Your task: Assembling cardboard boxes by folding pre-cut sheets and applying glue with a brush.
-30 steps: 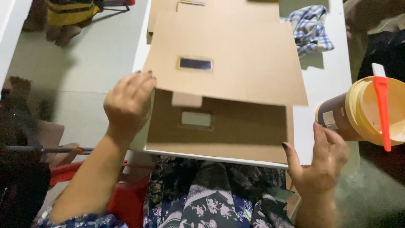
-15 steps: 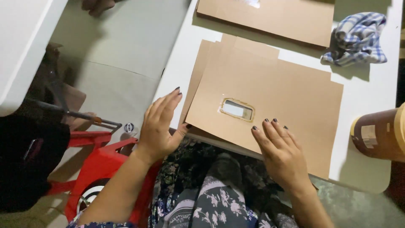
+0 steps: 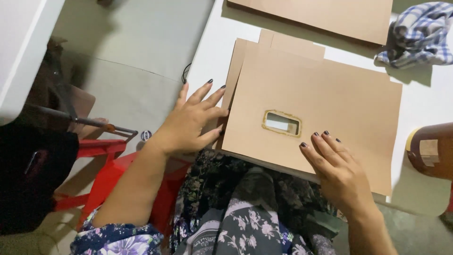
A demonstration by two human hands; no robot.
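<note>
Card (image 3: 325, 104) with a small window cut in it lies flat at the table's (image 3: 212, 52) near edge, squared over another sheet beneath. Right hand (image 3: 337, 172) rests on its near edge, fingers spread flat, gripping nothing. Left hand (image 3: 191, 120) presses its left edge, fingers splayed. Stacking looks nearly done. Farther back lie a second card (image 3: 325, 14), a checked cloth (image 3: 417, 33) and, right, a brown jar (image 3: 432, 148).

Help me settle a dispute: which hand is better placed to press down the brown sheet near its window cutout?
Probably the right hand: its fingertips already lie on the brown sheet just beside the window cutout. The left hand sits at the sheet's left edge.
</note>
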